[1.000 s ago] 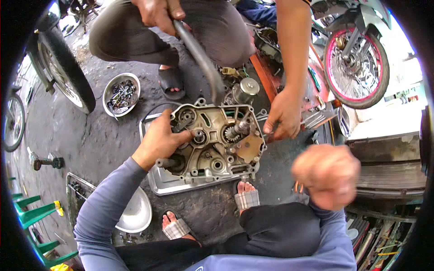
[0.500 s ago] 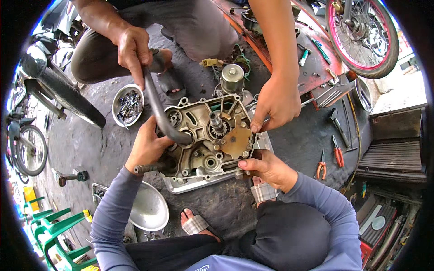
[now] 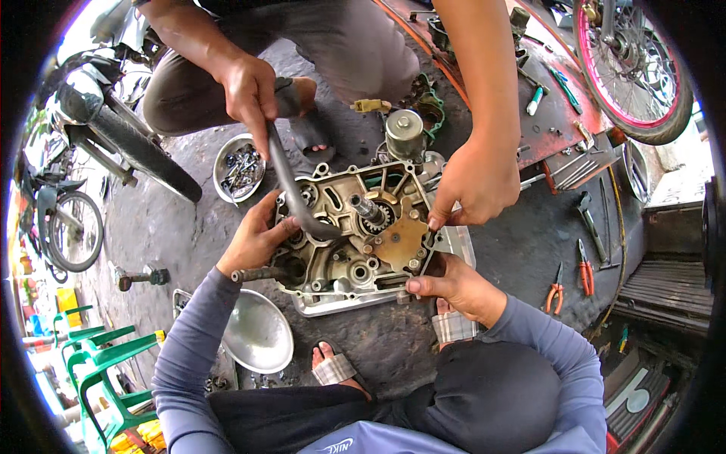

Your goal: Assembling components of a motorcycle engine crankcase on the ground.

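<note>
An engine crankcase half (image 3: 344, 261), grey metal with a geared shaft (image 3: 370, 212) and a brownish plate (image 3: 401, 240), lies over a silver tray (image 3: 333, 306). My left hand (image 3: 257, 238) grips its left edge, thumb on top. With thumb above and fingers below, my right hand (image 3: 461, 289) holds the lower right corner. Across from me, another person's hand (image 3: 251, 87) grips a thick bent metal bar (image 3: 283, 163), whose far end rests against the casing's left part. That person's other hand (image 3: 478, 185) is at the casing's right edge.
A bowl of bolts (image 3: 240, 170) stands at the upper left, an empty metal basin (image 3: 259, 333) by my left forearm. Orange-handled pliers (image 3: 555, 291), red-handled pliers (image 3: 585, 271) and a hammer (image 3: 592, 223) lie to the right. A motorcycle wheel (image 3: 635, 64) is beyond them.
The whole view has shifted slightly, so things appear farther right. Both my hands keep their hold on the crankcase, and the bent bar stays against it.
</note>
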Tool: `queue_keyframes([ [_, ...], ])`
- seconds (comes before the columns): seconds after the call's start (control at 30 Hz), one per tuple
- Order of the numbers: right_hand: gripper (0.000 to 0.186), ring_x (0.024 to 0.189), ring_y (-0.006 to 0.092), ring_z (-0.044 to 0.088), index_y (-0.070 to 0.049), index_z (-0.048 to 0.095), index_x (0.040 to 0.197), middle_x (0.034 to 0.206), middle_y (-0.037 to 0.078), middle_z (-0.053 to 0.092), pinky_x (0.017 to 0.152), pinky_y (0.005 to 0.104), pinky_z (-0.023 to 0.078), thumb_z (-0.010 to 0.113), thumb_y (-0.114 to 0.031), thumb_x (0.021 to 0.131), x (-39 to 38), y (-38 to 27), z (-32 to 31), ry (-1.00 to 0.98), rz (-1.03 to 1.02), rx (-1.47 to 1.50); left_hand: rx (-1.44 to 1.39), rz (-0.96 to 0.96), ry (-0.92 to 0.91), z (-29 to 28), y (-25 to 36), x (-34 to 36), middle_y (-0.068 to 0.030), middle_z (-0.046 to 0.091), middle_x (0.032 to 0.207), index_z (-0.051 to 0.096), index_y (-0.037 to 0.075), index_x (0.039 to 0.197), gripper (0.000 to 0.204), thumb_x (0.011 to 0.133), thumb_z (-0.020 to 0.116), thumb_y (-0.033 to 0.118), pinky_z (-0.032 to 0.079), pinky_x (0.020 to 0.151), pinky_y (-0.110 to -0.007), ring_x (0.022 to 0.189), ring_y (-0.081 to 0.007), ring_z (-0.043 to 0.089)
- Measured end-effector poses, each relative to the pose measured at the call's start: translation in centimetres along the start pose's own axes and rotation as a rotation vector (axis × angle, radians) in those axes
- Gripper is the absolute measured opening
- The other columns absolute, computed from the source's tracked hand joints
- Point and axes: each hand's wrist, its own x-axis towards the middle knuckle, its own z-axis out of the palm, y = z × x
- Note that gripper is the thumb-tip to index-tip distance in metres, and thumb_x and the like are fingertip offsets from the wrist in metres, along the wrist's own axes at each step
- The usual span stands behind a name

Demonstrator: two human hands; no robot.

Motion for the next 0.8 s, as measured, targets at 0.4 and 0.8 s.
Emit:
queue_keyframes([
  [0.4,0.077,0.119,0.0185,0.057,0.008,0.052,0.132,0.128,0.012,0.062,0.106,0.0331,0.041,0.091,-0.020,0.071,-0.7,-0.8,1.0,0.017,-0.032,0.069,0.003,0.030,0.058,0.2,-0.8,0.0,-0.0040,0.063,0.118,0.049,-0.004,0.134,0.046,0.094,0.067,0.010,0.045,0.094,-0.025,0.106,-0.0080,0.054],
  [0.8,0.075,0.078,0.0046,0.057,0.000,0.053,0.133,0.107,0.002,0.067,0.045,0.0201,0.035,0.085,-0.028,0.071,-0.5,-0.1,1.1,0.017,-0.092,0.019,-0.002,0.000,0.111,0.3,-1.8,0.4,-0.0056,0.066,0.112,0.051,-0.004,0.131,0.046,0.092,0.069,0.013,0.049,0.087,-0.027,0.099,-0.0100,0.058],
])
